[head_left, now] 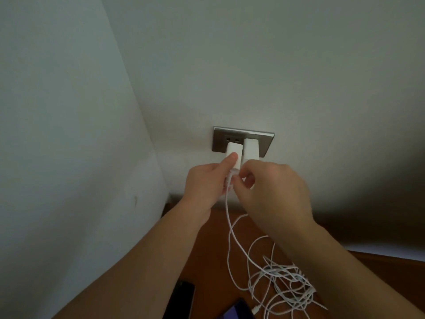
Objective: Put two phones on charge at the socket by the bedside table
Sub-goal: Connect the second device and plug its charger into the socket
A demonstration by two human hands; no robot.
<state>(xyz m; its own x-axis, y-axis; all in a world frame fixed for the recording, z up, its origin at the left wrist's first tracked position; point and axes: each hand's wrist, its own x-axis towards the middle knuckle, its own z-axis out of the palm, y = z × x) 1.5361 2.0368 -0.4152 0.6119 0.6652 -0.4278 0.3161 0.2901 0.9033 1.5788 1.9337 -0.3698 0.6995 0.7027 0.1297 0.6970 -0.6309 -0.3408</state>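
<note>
A grey metal socket plate (264, 142) sits on the white wall, with two white charger plugs in it. My left hand (204, 187) grips the left plug (73, 151), its forefinger lying along the plug's side. My right hand (273, 192) pinches the white cable's connector (232, 174) at the base of that plug. The right plug (251, 149) stands beside it, untouched. White cables (282, 277) hang down into a tangle on the wooden bedside table (213, 249). Two dark phones lie at the bottom edge: one (181, 300) partly under my left forearm, one (236, 310) with a lit screen.
A pale wall panel or headboard (69, 157) fills the left side, close against the table. A loose cable connector (255, 310) lies near the lit phone. Dark shadow covers the right of the wall.
</note>
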